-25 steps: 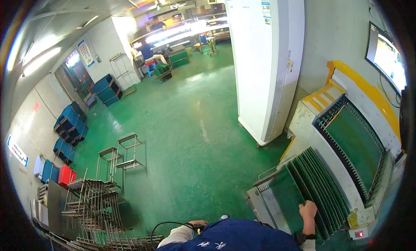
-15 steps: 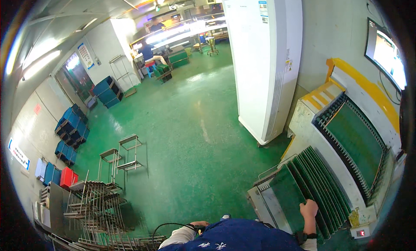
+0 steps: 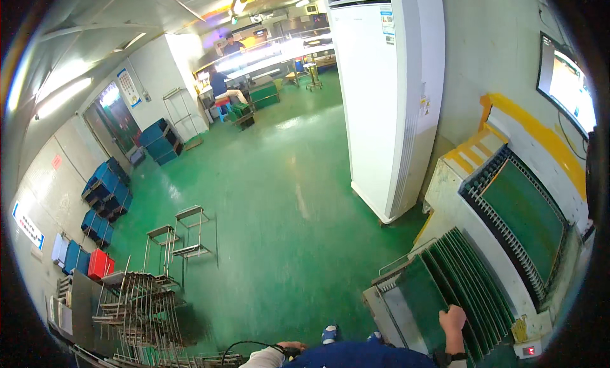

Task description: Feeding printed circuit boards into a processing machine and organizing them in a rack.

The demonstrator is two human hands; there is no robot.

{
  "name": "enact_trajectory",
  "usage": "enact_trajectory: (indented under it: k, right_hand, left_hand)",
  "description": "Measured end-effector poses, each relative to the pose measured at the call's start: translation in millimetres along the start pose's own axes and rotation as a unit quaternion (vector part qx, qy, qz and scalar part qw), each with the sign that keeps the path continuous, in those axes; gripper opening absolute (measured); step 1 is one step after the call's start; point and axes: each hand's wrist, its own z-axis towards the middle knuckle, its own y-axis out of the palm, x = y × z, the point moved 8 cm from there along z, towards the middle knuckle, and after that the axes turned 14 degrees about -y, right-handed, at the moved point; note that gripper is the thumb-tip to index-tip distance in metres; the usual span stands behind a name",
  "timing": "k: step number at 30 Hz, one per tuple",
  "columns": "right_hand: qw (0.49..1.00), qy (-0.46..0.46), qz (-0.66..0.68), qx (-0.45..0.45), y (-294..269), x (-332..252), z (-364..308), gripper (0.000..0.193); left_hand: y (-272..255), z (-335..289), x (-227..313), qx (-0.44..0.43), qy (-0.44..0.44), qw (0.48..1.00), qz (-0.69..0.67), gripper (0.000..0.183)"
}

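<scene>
Right hand [image 3: 454, 322] raised at the lower right, fingers curled over the top edge of a green board [image 3: 424, 299]; grip pinching that thin, flat, rigid panel. Board standing upright in a grey slotted rack [image 3: 389, 304], first in a row of like green boards [image 3: 473, 279] leaning in parallel, edges thin and straight. Dark band on the wrist.

Left hand [image 3: 291, 349] low at the bottom edge, closed around a small dark object with a black cable [image 3: 244, 346] looping from it; exact grip cannot be told.

Beside the rack, a cream-coloured machine [image 3: 457, 196] with yellow trim, carrying a flat green panel [image 3: 524, 218] framed by toothed metal rails. Behind it, a tall white cabinet [image 3: 384, 101], smooth-sided, vented at the top.

Floor [image 3: 273, 196] glossy green, reflecting overhead light. To the left, bare metal wire stands [image 3: 181, 234] and a tangled stack of similar frames [image 3: 136, 311]. Blue crates [image 3: 105, 193] stacked along the left wall; one red crate [image 3: 98, 264] below. A person seated [image 3: 222, 85] far back.
</scene>
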Motion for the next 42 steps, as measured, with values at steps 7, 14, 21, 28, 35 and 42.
enact_trajectory:
  k: [7, 14, 21, 28, 35, 42]
  right_hand:
    - [1.0, -0.01, 0.01, 0.002, -1.3, -3.4, 0.5, 0.032]
    - [1.0, -0.01, 0.02, 0.006, 10.3, 6.7, 7.8, 0.037]
    - [1.0, -0.001, 0.009, 0.016, 13.2, 12.7, 7.3, 0.037]
    - [0.999, -0.011, 0.014, 0.03, 3.1, 3.9, 7.1, 0.037]
    - [0.998, -0.036, 0.016, 0.051, -8.3, -6.0, 1.6, 0.039]
    - [0.998, -0.047, 0.009, 0.048, -12.5, -5.2, -3.3, 0.045]
  left_hand:
    - [15.4, 13.0, 0.3, -0.035, -0.021, 0.999, -0.028, 0.057]
    - [18.9, 46.7, 15.4, -0.046, -0.041, 0.997, -0.047, 0.055]
    - [20.3, 79.5, 5.6, -0.042, -0.052, 0.996, -0.051, 0.053]
    - [31.2, 121.2, -32.4, 0.01, -0.08, 0.996, -0.03, 0.052]
    - [27.1, 133.4, -37.2, 0.049, -0.057, 0.997, 0.021, 0.077]
    - [16.1, 111.5, -15.5, 0.141, -0.114, 0.983, -0.006, 0.116]
